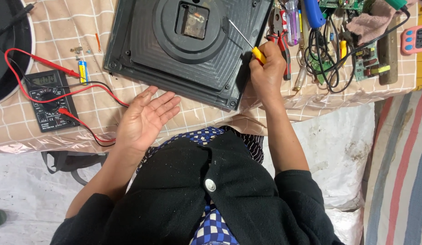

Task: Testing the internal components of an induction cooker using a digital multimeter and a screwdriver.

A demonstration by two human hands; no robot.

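the right hand [266, 68] is clamped around the yellow handle of a thin screwdriver [247, 41], whose metal shaft slants up and left so that its tip rests on the ribbed back of a dark square clock [174, 59], just right of the round raised hub. the clock lies face down on the worktop [97, 109], which is covered in a tan checked cloth, and its small movement [192, 22] shows through the opening in the hub. the left hand [145, 119] is spread apart, palm up and holding nothing, hovering just off the clock's near edge.

judging from this, the step in hand is working at the clock's back with the screwdriver tip, probably at a screw or a catch near the hub, though the exact spot is too small to tell. the next move seems to call for a steady, upright seat of the tip before any turning or prying, and the free hand pressing down on the casing so it does not slide on the cloth.

to the left lie a black multimeter [49, 97] with red and black leads and a small blue battery [83, 71]. to the right sit pliers, wires and circuit boards [367, 61].
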